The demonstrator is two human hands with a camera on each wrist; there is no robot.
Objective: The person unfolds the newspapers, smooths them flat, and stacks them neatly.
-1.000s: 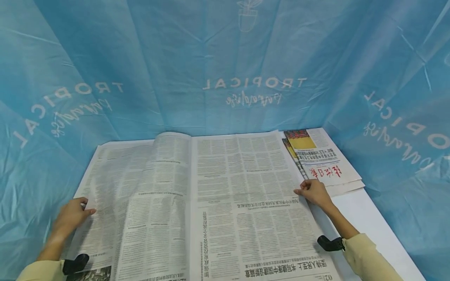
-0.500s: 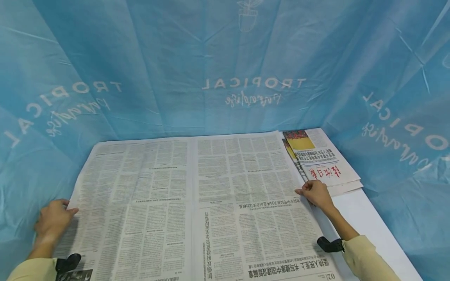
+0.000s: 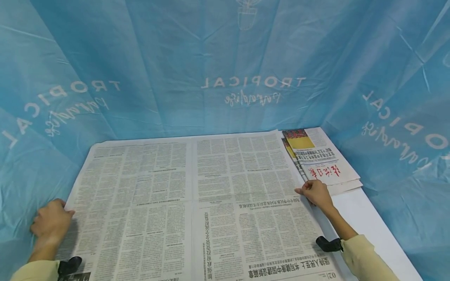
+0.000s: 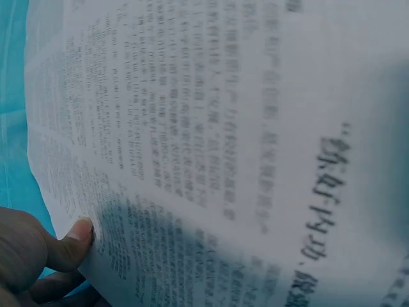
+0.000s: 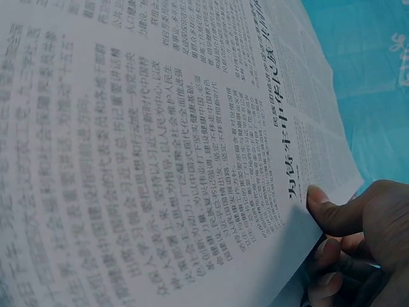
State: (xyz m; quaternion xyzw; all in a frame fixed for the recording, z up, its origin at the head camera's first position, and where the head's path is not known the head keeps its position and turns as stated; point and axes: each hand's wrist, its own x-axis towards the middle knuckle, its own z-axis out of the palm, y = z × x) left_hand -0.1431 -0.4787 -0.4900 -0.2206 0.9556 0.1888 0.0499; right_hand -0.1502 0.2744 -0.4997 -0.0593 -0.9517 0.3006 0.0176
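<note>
A large newspaper (image 3: 191, 210) lies spread open across the white table, its pages nearly flat. At its left edge my left hand (image 3: 52, 220) pinches the paper, thumb on top and fingers curled beneath; the left wrist view shows that thumb (image 4: 75, 243) on the page margin. On the opposite side my right hand (image 3: 315, 193) pinches the right edge in the same way. In the right wrist view its thumb (image 5: 329, 208) presses the printed side, with curled fingers below the sheet.
Folded newspapers (image 3: 321, 164) with red lettering lie stacked at the back right, just beyond my right hand. A strip of white table (image 3: 365, 218) shows along the right side. Blue printed curtains (image 3: 175, 70) stand close behind the table and at both sides.
My left hand has moved outward to the left, drawing the left page along. That page was wavy and partly folded over, and now lies almost flat. The right hand has stayed nearly still.
</note>
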